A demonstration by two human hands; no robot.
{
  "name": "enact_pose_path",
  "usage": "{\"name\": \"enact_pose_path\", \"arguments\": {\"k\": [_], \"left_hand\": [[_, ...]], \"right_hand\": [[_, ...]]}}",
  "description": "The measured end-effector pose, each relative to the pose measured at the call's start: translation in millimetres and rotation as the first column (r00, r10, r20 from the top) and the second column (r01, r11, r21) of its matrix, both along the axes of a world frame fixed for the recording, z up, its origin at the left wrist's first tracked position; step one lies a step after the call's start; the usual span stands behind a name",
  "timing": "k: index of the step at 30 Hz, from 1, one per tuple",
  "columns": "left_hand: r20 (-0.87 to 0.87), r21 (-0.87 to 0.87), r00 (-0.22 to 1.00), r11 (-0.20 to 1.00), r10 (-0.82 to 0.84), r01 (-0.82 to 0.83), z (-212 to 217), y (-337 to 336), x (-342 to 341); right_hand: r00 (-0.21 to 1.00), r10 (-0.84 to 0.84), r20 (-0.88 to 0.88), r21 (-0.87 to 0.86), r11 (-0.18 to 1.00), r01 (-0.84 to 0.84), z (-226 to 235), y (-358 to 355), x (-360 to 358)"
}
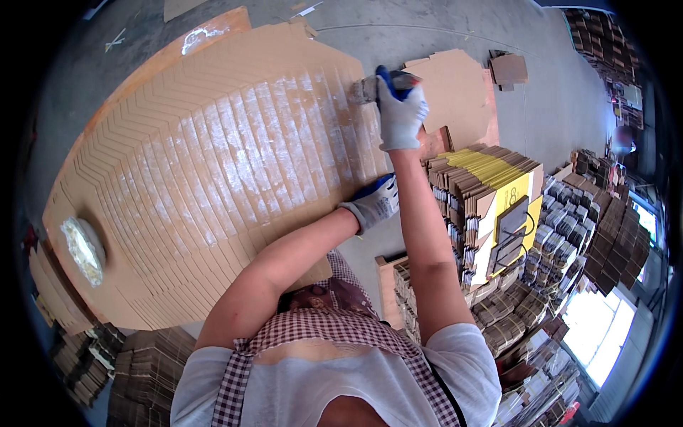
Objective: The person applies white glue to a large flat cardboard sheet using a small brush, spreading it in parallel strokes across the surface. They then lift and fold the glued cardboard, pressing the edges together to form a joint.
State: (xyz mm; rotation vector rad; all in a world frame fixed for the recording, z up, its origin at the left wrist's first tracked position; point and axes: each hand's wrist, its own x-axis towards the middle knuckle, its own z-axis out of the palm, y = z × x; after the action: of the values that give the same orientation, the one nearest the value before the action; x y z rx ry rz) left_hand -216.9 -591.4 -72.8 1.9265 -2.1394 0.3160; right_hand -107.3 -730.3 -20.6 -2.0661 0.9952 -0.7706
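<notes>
Head view, the only one we've got. We have cardboard sheets [163, 135] fanned across the tabletop [231, 21], overlapped so each shows a narrow strip. A whitish smear [249, 135] runs along the middle of the fan, over most of the strips. Heaviest through the centre and right of centre, patchier toward the left. Both long sides of the fan are bare board.

Progress, our judgement: coating looks well along, most strips have some on them. Probably left: the right end, where cover looks thinner, and maybe the light patches. Can't confirm from here whether any strip counts as finished. An oval opening at the left end shows a white mass [84, 250]; we can't tell what it is.

Hands: our right hand [403, 114] is closed round the dark handle of a brush-like tool [366, 90], over the far right corner of the fan. Tool head is at the sheet edge; contact unclear. Our left hand [375, 201] is at the near right edge of the fan, fingers close together and pointing right. Can't tell how far open it is, or whether it grips the edge or just rests there.
</notes>
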Motion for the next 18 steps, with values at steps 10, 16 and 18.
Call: {"name": "enact_pose_path", "arguments": {"k": [10,16,18], "left_hand": [[-0.107,0.128,0.992,0.989,-0.059,0.072,-7.4,-1.5,-5.1],[-0.175,0.159,0.983,0.984,-0.057,0.085,-11.0,-6.0,-10.0],[-0.152,0.183,0.986,0.978,-0.069,0.097,-5.5,-3.6,-8.0]], "right_hand": [[0.999,0.020,0.045,0.191,0.981,-0.028,19.5,-3.4,10.3],[0.985,0.040,-0.166,-0.184,0.980,-0.070,4.2,-13.0,22.7],[0.998,-0.021,-0.053,-0.049,0.999,0.018,4.2,-25.2,19.8]]}}
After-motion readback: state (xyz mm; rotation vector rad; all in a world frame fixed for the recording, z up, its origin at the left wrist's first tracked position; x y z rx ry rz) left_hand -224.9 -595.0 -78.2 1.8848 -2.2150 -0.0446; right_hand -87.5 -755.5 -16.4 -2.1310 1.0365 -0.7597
